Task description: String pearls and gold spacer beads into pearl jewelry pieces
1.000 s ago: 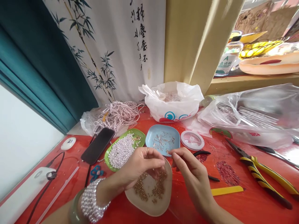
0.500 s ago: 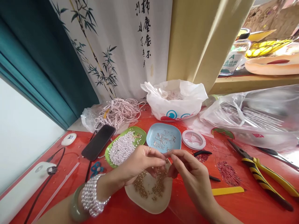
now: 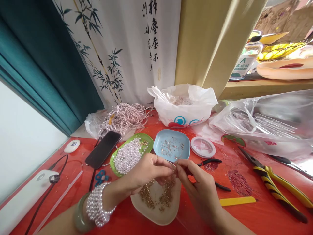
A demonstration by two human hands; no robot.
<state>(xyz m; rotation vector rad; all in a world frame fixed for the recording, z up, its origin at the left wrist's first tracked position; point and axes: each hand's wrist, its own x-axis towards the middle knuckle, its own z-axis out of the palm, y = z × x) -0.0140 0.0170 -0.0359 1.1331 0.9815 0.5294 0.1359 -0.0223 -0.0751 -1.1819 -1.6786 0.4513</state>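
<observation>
My left hand and my right hand meet fingertip to fingertip above a cream dish of small gold beads. Both are closed in a pinch; whatever sits between the fingers is too small to make out. Just beyond them lies a blue dish with short metal pins and bits. Pearly pink beads fill most of a green dish to the left, with a few gold ones at its far end. Around my left wrist are coiled pearl strands and a pale green bangle.
On the right are black-handled pliers, partly behind my right hand, a yellow strip and yellow-black long-nose pliers. A round lidded case, plastic bags, bead strands and a phone lie farther back.
My right hand has shifted slightly left and down, its fingers closing in against my left fingertips. My left hand stays nearly in place. The dishes have not moved.
</observation>
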